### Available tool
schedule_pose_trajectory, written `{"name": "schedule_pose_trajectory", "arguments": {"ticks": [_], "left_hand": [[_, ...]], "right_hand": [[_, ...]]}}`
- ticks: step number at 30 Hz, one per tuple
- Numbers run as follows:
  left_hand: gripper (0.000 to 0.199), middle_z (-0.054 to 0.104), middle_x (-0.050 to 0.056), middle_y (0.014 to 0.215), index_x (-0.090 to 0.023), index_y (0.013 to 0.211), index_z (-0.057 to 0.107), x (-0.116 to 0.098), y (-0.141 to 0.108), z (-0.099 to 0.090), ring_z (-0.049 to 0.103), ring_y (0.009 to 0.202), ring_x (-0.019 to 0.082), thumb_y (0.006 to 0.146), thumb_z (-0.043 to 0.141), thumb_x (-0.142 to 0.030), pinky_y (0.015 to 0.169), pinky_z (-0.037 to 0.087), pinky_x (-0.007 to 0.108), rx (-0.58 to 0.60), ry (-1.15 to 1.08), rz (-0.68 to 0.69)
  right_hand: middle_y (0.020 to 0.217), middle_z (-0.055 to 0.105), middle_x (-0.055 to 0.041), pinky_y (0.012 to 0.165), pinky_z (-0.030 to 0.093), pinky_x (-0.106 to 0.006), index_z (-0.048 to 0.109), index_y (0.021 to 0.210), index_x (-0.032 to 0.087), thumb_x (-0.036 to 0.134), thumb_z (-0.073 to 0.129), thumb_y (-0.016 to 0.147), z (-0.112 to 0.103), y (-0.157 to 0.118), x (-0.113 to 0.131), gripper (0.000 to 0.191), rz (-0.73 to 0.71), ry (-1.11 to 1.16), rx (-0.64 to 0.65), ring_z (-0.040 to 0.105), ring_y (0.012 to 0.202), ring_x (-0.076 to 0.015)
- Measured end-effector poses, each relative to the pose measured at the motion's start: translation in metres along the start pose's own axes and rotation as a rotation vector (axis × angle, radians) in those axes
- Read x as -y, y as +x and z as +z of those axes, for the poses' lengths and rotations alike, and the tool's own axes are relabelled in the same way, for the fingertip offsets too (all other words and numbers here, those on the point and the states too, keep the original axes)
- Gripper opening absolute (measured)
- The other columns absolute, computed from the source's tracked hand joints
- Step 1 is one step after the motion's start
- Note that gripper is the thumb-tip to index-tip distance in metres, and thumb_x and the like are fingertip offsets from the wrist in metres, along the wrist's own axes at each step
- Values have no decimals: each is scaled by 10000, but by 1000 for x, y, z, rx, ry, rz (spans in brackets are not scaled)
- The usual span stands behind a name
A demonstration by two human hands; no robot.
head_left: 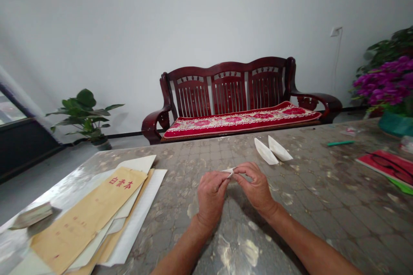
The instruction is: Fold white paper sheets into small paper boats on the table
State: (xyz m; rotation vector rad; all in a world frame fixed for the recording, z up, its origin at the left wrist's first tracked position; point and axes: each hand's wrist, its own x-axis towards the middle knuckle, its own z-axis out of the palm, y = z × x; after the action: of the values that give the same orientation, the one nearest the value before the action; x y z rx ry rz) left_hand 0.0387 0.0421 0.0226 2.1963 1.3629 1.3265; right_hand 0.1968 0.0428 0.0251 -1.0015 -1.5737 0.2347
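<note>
A small piece of folded white paper (229,172) is pinched between my two hands, just above the table. My left hand (211,193) closes on its left side, thumb and fingers together. From the right, my right hand (254,187) grips the other side between thumb and index finger. Most of the paper is hidden behind the fingers, so its full shape cannot be made out. Two white folded paper boats (266,152) lie side by side on the table, beyond my right hand and apart from it.
Brown envelopes (87,219) and white sheets lie stacked at left, near a small block-like object (32,216). At right are a green pen (340,143), glasses on a red booklet (383,164) and purple flowers (387,81). A wooden bench (229,90) stands behind the patterned table (309,197).
</note>
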Motion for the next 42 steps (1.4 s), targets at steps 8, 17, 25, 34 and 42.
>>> {"name": "schedule_pose_trajectory", "arguments": {"ticks": [8, 17, 25, 34, 42], "left_hand": [[130, 713, 33, 860, -244, 864, 705, -3, 3, -4, 614, 859, 207, 886, 616, -336, 838, 427, 332, -84, 75, 60], [196, 720, 28, 866, -235, 896, 712, -9, 10, -1, 623, 865, 193, 919, 564, -361, 830, 441, 313, -30, -108, 26], [172, 684, 17, 795, -199, 839, 705, -18, 14, -1, 593, 750, 148, 882, 565, -290, 716, 444, 249, -76, -226, -55], [203, 671, -1, 704, -166, 803, 667, -23, 19, 0, 589, 642, 133, 842, 592, -351, 621, 440, 228, -36, -357, -268], [248, 657, 3, 698, -144, 789, 655, -16, 16, 6, 564, 639, 125, 818, 621, -388, 587, 416, 214, -23, -545, -400]], "right_hand": [[787, 607, -12, 755, 430, -306, 633, 764, 230, 269, 584, 884, 0, 1, -3, 135, -12, 8, 25, 552, 823, -185], [750, 608, -6, 756, 418, -315, 638, 725, 231, 319, 594, 891, -1, 1, 1, 193, 34, 37, 29, 548, 798, -182], [773, 635, 1, 672, 467, -268, 621, 880, 207, 379, 739, 712, 10, 2, 0, 268, 325, 226, -126, 557, 692, -146], [682, 614, 6, 617, 451, -250, 653, 692, 202, 258, 674, 801, 5, 0, 10, 125, 148, 149, -114, 555, 642, -134], [758, 661, -35, 650, 467, -264, 704, 774, 186, 318, 599, 853, 0, -1, 6, 186, 164, 262, 6, 588, 710, -157]]}}
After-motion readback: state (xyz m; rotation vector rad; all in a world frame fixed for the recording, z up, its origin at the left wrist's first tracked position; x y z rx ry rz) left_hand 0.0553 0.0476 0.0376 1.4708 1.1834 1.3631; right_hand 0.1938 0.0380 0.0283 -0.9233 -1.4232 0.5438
